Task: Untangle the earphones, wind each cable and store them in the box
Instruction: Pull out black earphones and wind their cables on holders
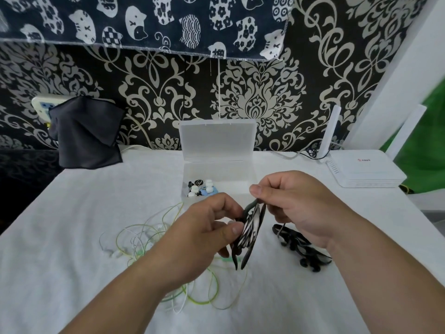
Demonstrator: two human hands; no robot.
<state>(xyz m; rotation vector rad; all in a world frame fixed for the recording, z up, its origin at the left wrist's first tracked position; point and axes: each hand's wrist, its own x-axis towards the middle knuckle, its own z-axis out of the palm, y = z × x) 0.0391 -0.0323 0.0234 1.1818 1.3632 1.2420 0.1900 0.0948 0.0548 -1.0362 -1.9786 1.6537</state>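
- In front of the open clear box, I see my left hand pinching a flat, black-and-white striped cable coil.
- My right hand pinches the coil's top end.
- Green-white earphones lie tangled on the counter.

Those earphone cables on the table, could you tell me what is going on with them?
A person holds a black-and-white cable bundle above the table between the left hand and right hand. A green-and-white cable tangle and black earphones lie loose. The open clear box behind holds only small bits.
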